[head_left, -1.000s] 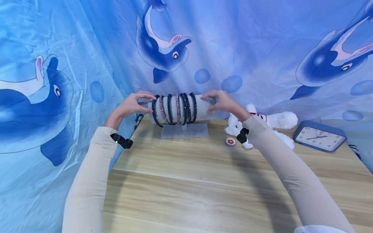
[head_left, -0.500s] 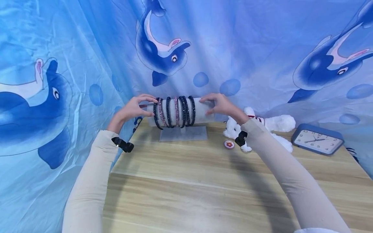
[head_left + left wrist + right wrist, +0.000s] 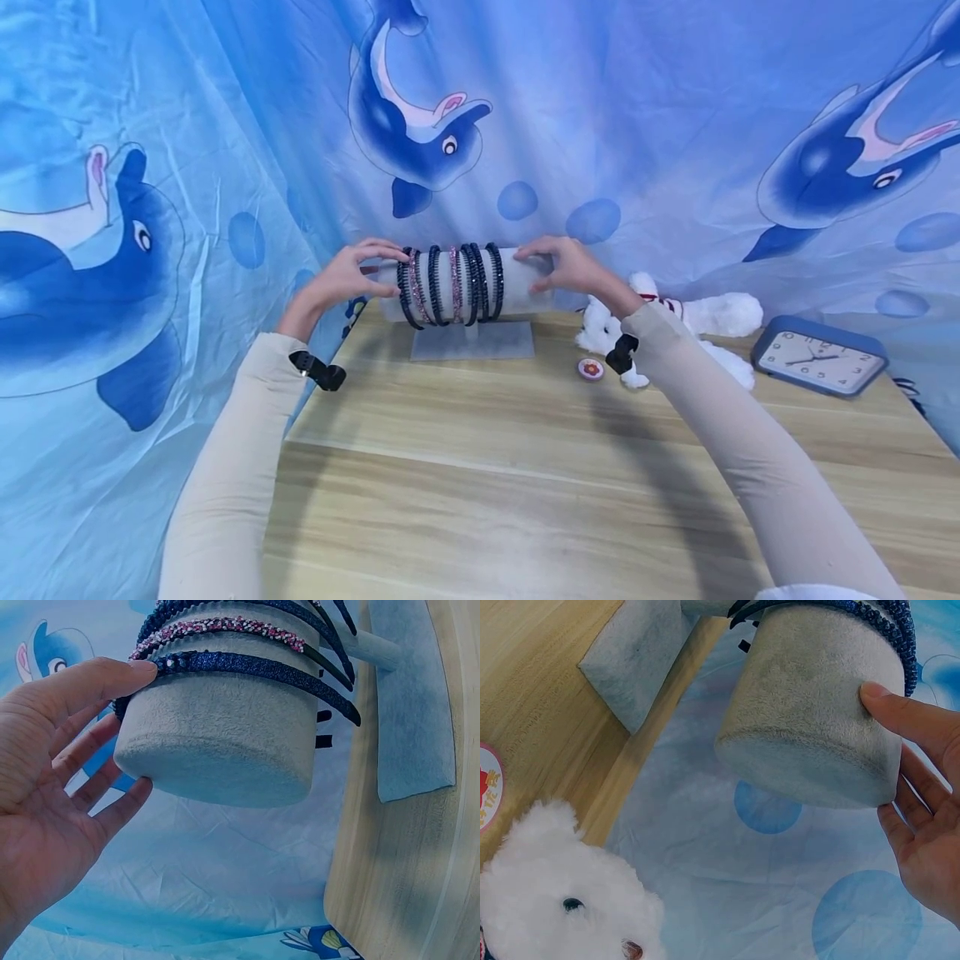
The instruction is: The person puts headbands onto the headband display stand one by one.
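Note:
A grey velvety headband stand (image 3: 519, 296) holds several headbands side by side, dark blue and pink-beaded, above a flat base (image 3: 495, 343). At its left end my left hand (image 3: 347, 273) grips the outermost dark blue headband (image 3: 240, 666); the thumb lies on the band while some fingers reach behind the roll. This headband sits close against a pink glittery headband (image 3: 225, 628). My right hand (image 3: 928, 772) holds the bare right end of the roll, thumb on one side and fingers at its edge. The far sides of the roll are hidden.
Right of the stand lie a white plush toy (image 3: 720, 315) and a small round badge with a flower (image 3: 591, 368). A blue clock (image 3: 821, 354) rests farther right on the wooden table (image 3: 465, 475). Dolphin-printed blue curtain (image 3: 637, 125) closes in behind and at left.
My left hand has shifted slightly right, and the outermost dark blue headband has slid with it toward the pink one. The right hand stays at the roll's other end.

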Motion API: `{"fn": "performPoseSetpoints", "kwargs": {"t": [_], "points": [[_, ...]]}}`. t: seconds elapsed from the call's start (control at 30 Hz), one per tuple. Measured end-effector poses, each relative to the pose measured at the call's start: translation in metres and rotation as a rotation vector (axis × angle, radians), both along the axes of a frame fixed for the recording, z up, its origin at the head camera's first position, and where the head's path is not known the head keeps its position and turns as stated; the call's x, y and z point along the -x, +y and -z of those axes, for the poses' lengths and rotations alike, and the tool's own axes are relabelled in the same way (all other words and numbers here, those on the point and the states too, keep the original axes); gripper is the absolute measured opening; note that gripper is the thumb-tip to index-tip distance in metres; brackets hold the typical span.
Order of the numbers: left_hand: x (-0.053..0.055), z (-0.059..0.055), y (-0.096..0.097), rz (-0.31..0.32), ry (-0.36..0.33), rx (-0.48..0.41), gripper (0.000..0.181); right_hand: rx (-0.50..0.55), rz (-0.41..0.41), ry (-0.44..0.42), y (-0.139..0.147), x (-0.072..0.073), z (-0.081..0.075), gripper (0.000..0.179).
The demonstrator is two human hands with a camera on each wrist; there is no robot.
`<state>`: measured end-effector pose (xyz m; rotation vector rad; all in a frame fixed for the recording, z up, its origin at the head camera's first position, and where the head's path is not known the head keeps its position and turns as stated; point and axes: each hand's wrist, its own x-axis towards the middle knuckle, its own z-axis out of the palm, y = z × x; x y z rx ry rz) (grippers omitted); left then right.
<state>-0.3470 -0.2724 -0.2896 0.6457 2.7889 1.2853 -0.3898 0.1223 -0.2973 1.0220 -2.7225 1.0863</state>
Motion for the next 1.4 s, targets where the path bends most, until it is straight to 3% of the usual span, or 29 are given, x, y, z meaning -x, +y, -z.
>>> {"fn": "performPoseSetpoints", "kwargs": {"t": [0.53, 0.93, 1.4], "points": [[-0.001, -0.004, 0.002, -0.002, 0.011, 0.016, 0.059, 0.008, 0.013, -0.012, -0.003, -0.002, -0.005, 0.058], [-0.005, 0.005, -0.001, -0.048, 0.015, -0.059, 0.065, 0.010, 0.010, -0.028, -0.009, -0.002, -0.004, 0.058], [-0.012, 0.001, 0.001, -0.062, 0.026, -0.113, 0.064, 0.034, -0.013, 0.000, -0.007, -0.003, -0.002, 0.058]]}}
